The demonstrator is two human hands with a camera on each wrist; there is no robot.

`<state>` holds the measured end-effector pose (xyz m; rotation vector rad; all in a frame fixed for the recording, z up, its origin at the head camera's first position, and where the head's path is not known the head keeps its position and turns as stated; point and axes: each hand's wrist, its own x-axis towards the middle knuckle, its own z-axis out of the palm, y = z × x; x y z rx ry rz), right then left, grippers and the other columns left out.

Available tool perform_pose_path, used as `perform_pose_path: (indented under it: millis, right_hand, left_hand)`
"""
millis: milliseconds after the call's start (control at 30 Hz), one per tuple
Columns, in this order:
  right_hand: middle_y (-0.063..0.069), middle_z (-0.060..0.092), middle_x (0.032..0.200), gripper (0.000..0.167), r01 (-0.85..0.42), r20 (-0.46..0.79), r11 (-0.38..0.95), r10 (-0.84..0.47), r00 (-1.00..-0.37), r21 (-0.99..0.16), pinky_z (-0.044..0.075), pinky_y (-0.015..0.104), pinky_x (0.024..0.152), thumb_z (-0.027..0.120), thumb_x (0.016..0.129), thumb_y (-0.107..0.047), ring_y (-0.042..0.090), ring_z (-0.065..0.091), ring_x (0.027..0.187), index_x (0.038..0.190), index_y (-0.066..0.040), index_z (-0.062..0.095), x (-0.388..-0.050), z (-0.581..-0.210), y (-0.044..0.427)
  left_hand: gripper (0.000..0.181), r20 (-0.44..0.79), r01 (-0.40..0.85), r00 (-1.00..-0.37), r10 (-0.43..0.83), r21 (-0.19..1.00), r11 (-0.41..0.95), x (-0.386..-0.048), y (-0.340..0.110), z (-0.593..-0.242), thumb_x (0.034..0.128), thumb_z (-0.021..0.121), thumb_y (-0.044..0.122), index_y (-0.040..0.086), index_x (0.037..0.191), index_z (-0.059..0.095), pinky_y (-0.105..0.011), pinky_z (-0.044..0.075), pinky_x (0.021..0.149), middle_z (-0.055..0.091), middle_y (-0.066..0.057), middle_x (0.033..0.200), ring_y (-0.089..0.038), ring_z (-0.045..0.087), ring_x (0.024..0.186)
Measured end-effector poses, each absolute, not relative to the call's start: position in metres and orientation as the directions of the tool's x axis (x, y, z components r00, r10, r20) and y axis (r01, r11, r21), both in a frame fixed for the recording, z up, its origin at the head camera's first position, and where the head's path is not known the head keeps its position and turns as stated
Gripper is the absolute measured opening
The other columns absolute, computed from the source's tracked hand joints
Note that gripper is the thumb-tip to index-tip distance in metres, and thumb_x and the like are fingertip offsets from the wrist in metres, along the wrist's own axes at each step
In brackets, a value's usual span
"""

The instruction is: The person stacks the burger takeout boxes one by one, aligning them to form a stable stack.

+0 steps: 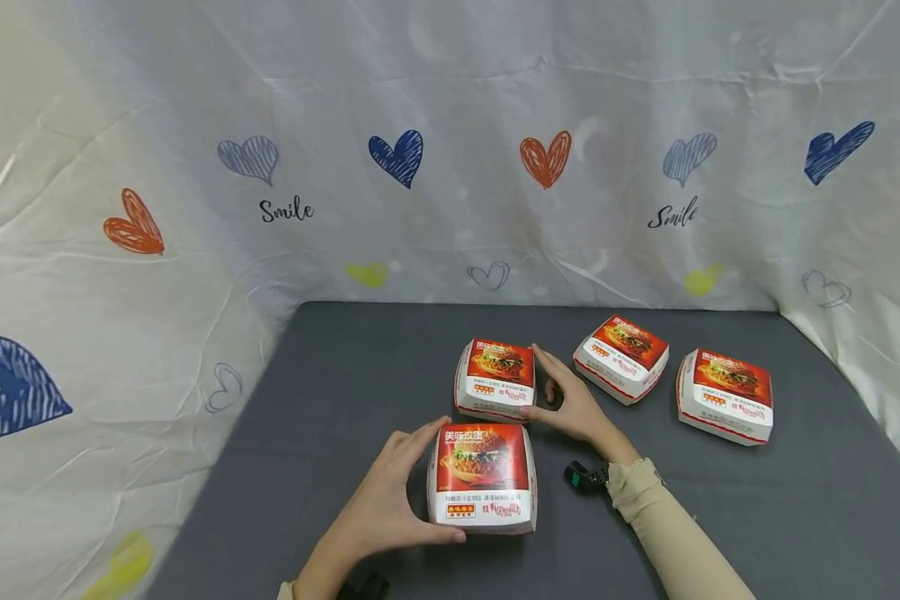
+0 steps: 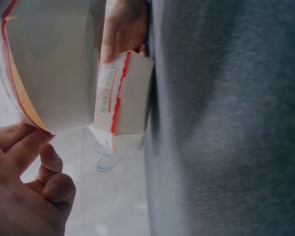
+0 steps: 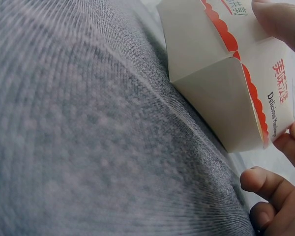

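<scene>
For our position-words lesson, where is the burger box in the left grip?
In the head view, that burger box is below and slightly right of centre, held above the grey tabletop in the left grip, with another box just beyond.

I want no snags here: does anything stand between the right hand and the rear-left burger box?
Nothing visible does: the right hand touches that burger box directly. The front box, held by the left hand, is on the near side, not between them.
</scene>
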<state>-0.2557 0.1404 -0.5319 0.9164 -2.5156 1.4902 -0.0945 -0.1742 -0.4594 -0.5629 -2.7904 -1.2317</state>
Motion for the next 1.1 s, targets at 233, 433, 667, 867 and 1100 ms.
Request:
perform_pose_path:
  millis: [233, 433, 667, 867, 1100]
  right_hand:
    - [0.021, 0.034, 0.168, 0.108, -0.542, 0.363, 0.358, -0.458, -0.812, -0.761, 0.041, 0.031, 0.071, 0.078, 0.09, -0.063, 0.012, 0.045, 0.072, 0.168, -0.007, 0.029, -0.255, -0.532, 0.139]
    - [0.022, 0.035, 0.167, 0.109, -0.543, 0.364, 0.356, -0.46, -0.81, -0.76, 0.041, 0.031, 0.071, 0.076, 0.09, -0.064, 0.012, 0.045, 0.072, 0.166, -0.002, 0.03, -0.254, -0.53, 0.138]
    - [0.024, 0.036, 0.166, 0.103, -0.558, 0.381, 0.344, -0.462, -0.8, -0.755, 0.041, 0.031, 0.07, 0.078, 0.092, -0.058, 0.012, 0.046, 0.072, 0.168, -0.008, 0.03, -0.255, -0.527, 0.139]
    - [0.022, 0.035, 0.167, 0.105, -0.56, 0.378, 0.354, -0.466, -0.8, -0.749, 0.041, 0.031, 0.07, 0.077, 0.091, -0.062, 0.011, 0.045, 0.072, 0.169, -0.01, 0.029, -0.257, -0.528, 0.138]
    - [0.022, 0.033, 0.169, 0.11, -0.549, 0.367, 0.358, -0.463, -0.807, -0.755, 0.041, 0.031, 0.07, 0.074, 0.09, -0.068, 0.012, 0.045, 0.072, 0.167, -0.004, 0.029, -0.255, -0.529, 0.139]
  left_hand:
    - [0.125, 0.169, 0.345, -0.929, 0.329, 0.719, 0.603, -0.095, -0.173, -0.467, 0.0571, 0.102, 0.06, 0.043, 0.163, 0.037, -0.041, 0.052, 0.097, 0.055, 0.013, 0.149, -0.011, 0.045, 0.115]
    - [0.123, 0.154, 0.342, -0.926, 0.345, 0.726, 0.596, -0.094, -0.172, -0.471, 0.058, 0.1, 0.064, 0.044, 0.162, 0.037, -0.042, 0.052, 0.098, 0.056, 0.013, 0.143, -0.013, 0.046, 0.116]
    - [0.123, 0.114, 0.325, -0.927, 0.359, 0.722, 0.611, -0.095, -0.17, -0.476, 0.0591, 0.098, 0.066, 0.042, 0.163, 0.038, -0.042, 0.052, 0.098, 0.056, 0.014, 0.141, -0.01, 0.045, 0.116]
    - [0.125, 0.12, 0.329, -0.927, 0.355, 0.713, 0.619, -0.094, -0.17, -0.478, 0.0578, 0.098, 0.067, 0.034, 0.164, 0.041, -0.042, 0.052, 0.098, 0.056, 0.014, 0.138, -0.009, 0.045, 0.115]
    - [0.125, 0.116, 0.322, -0.929, 0.35, 0.717, 0.618, -0.092, -0.168, -0.483, 0.0588, 0.097, 0.067, 0.036, 0.165, 0.039, -0.04, 0.052, 0.097, 0.055, 0.014, 0.142, -0.008, 0.044, 0.117]
